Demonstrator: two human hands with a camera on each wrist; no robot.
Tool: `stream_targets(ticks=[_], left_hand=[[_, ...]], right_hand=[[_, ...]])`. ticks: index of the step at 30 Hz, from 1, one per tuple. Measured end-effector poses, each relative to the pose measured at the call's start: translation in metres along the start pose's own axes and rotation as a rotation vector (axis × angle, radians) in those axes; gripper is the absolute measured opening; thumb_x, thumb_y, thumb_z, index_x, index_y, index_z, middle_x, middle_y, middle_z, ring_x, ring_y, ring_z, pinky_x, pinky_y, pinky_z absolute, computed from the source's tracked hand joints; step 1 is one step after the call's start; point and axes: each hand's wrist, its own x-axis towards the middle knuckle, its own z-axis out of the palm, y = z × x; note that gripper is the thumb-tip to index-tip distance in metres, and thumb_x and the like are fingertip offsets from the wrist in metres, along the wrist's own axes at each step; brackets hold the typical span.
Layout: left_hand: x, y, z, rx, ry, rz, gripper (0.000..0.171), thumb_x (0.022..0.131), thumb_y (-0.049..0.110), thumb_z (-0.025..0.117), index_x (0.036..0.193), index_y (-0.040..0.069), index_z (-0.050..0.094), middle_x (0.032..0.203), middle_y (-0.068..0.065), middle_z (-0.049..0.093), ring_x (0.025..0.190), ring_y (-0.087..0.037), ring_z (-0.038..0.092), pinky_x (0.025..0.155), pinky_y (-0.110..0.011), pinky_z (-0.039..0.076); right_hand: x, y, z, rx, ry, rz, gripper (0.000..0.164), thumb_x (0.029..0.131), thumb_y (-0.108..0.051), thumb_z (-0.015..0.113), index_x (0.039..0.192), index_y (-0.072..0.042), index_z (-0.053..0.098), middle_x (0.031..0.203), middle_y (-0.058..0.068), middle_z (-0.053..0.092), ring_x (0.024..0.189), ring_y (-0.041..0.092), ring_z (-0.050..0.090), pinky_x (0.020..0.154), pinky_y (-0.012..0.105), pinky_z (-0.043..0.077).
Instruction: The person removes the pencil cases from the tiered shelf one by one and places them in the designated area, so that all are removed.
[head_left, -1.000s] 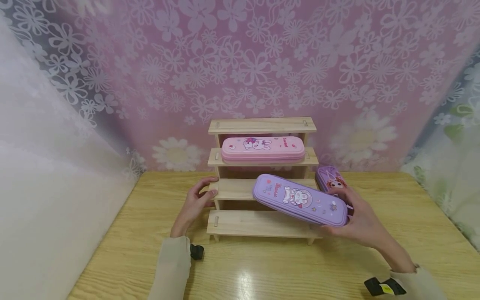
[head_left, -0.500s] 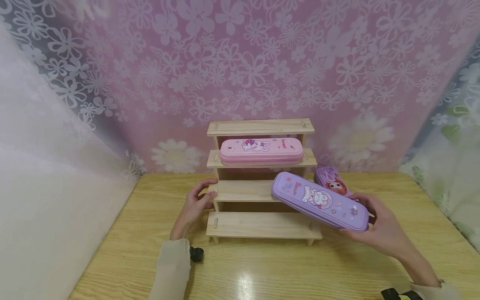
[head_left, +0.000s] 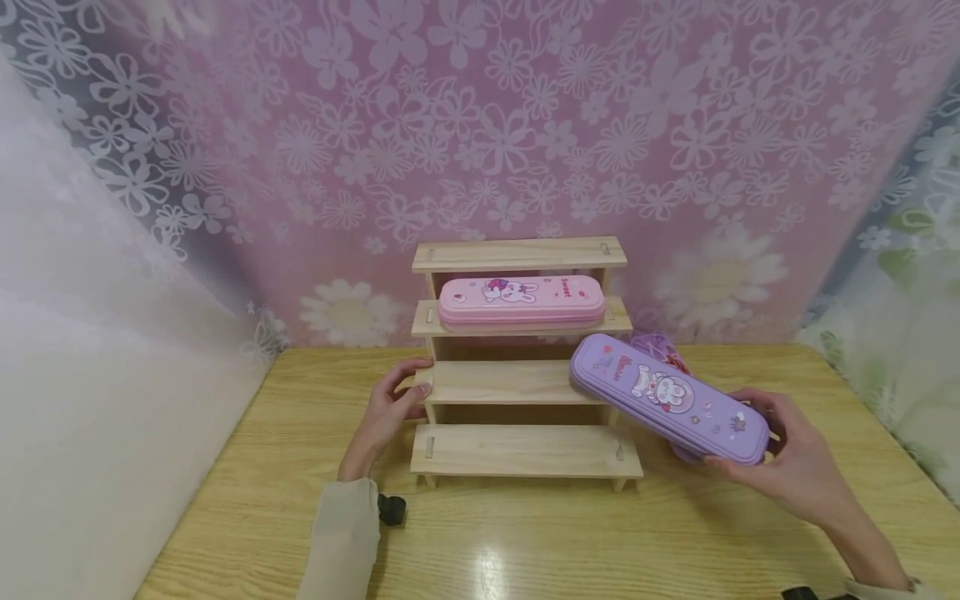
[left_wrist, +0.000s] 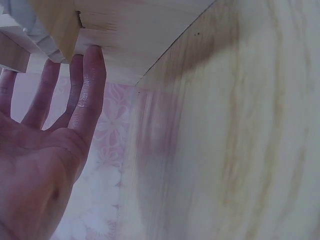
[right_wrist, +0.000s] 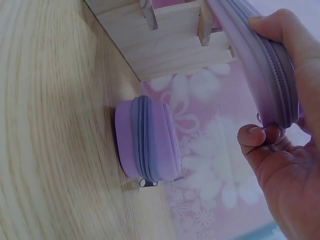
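Observation:
My right hand (head_left: pixel 798 462) grips the right end of a lilac pencil case (head_left: pixel 670 398) with a rabbit print. The case is held tilted at the right side of a stepped wooden display rack (head_left: pixel 502 380), its left end overlapping the rack's boards in view. Thumb and fingertips pinch the case's zipped end in the right wrist view. My left hand (head_left: pixel 386 412) holds the left end of the second-lowest board, thumb on top; several fingers (left_wrist: pixel 90 90) touch the wood from below. A pink pencil case (head_left: pixel 521 300) lies flat on the second-highest board.
Another purple zipped case (right_wrist: pixel 145 140) rests on the table (right_wrist: pixel 55 130) to the rack's right, partly hidden behind the held one in the head view. A pink floral cloth (head_left: pixel 480 125) hangs behind the rack; a white cloth (head_left: pixel 97 375) borders the left.
My right hand has carried the lilac pencil case to the right, away from the rack's middle, so it now covers much of the other purple case. The left hand stays on the rack.

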Motion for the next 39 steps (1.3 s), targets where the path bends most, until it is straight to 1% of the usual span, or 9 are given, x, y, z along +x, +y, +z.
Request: stream_targets(ticks=[7,16,22,26,29,31,35,37,39], left_hand=[[-0.001,0.002,0.001,0.000,-0.001,-0.001,0.039,0.102,0.016,0.063,0.139,0.010,0.057,0.147,-0.014,0.048,0.097,-0.014,0.067,0.076,-0.037,0.062],[-0.002,0.003,0.001,0.015,0.000,-0.004,0.039,0.102,0.019,0.063,0.140,0.012,0.057,0.148,-0.012,0.048,0.102,-0.018,0.067,0.079,-0.042,0.062],[-0.001,0.001,0.001,0.013,0.005,-0.003,0.039,0.102,0.019,0.063,0.140,0.012,0.057,0.147,-0.012,0.049,0.102,-0.019,0.066,0.078,-0.040,0.063],[0.000,0.001,0.000,0.008,0.005,0.000,0.039,0.102,0.019,0.063,0.139,0.012,0.057,0.147,-0.013,0.049,0.100,-0.017,0.067,0.076,-0.037,0.063],[0.000,0.001,0.000,0.007,0.004,0.006,0.039,0.102,0.018,0.063,0.140,0.011,0.057,0.147,-0.013,0.049,0.098,-0.016,0.067,0.074,-0.036,0.063],[0.000,0.001,0.000,0.011,0.003,0.011,0.039,0.102,0.018,0.063,0.139,0.010,0.057,0.147,-0.013,0.049,0.098,-0.017,0.067,0.076,-0.040,0.063],[-0.002,0.002,0.000,0.021,0.000,0.018,0.038,0.102,0.018,0.063,0.139,0.011,0.057,0.147,-0.013,0.050,0.101,-0.020,0.066,0.081,-0.055,0.061],[-0.002,0.002,0.001,0.023,-0.001,0.020,0.038,0.102,0.018,0.063,0.139,0.012,0.057,0.148,-0.012,0.050,0.102,-0.021,0.066,0.081,-0.056,0.061],[-0.002,0.002,0.001,0.021,-0.003,0.022,0.038,0.103,0.018,0.062,0.140,0.011,0.057,0.148,-0.012,0.049,0.102,-0.021,0.066,0.080,-0.052,0.061]], right_hand=[[-0.004,0.003,-0.006,-0.015,0.007,0.016,0.087,0.060,0.013,0.091,0.137,-0.001,0.052,0.118,-0.018,0.057,0.089,-0.004,0.058,0.069,0.010,0.048],[-0.010,0.006,-0.015,-0.018,0.016,0.039,0.087,0.062,0.015,0.088,0.139,-0.006,0.052,0.120,-0.019,0.055,0.090,-0.006,0.059,0.069,0.009,0.048],[-0.015,0.008,-0.021,-0.026,0.043,0.059,0.087,0.062,0.016,0.088,0.138,-0.008,0.053,0.116,-0.019,0.056,0.086,-0.006,0.058,0.065,0.011,0.048],[-0.018,0.008,-0.025,-0.034,0.073,0.087,0.086,0.063,0.015,0.088,0.137,-0.013,0.054,0.114,-0.019,0.055,0.081,-0.006,0.058,0.060,0.012,0.048],[-0.020,0.009,-0.029,-0.029,0.098,0.104,0.086,0.065,0.017,0.086,0.139,-0.013,0.055,0.114,-0.020,0.056,0.078,-0.007,0.059,0.058,0.012,0.049],[-0.021,0.009,-0.030,-0.017,0.113,0.115,0.086,0.065,0.018,0.085,0.139,-0.012,0.055,0.113,-0.020,0.057,0.077,-0.007,0.060,0.058,0.012,0.050],[-0.022,0.012,-0.033,0.000,0.149,0.124,0.084,0.065,0.021,0.083,0.139,-0.010,0.057,0.111,-0.020,0.059,0.078,-0.009,0.061,0.058,0.012,0.052],[-0.023,0.014,-0.034,-0.002,0.175,0.136,0.083,0.066,0.021,0.083,0.138,-0.012,0.058,0.110,-0.020,0.059,0.078,-0.010,0.061,0.058,0.011,0.052],[-0.023,0.016,-0.035,-0.006,0.209,0.154,0.080,0.067,0.020,0.083,0.137,-0.014,0.060,0.109,-0.020,0.059,0.077,-0.012,0.061,0.058,0.010,0.052]])
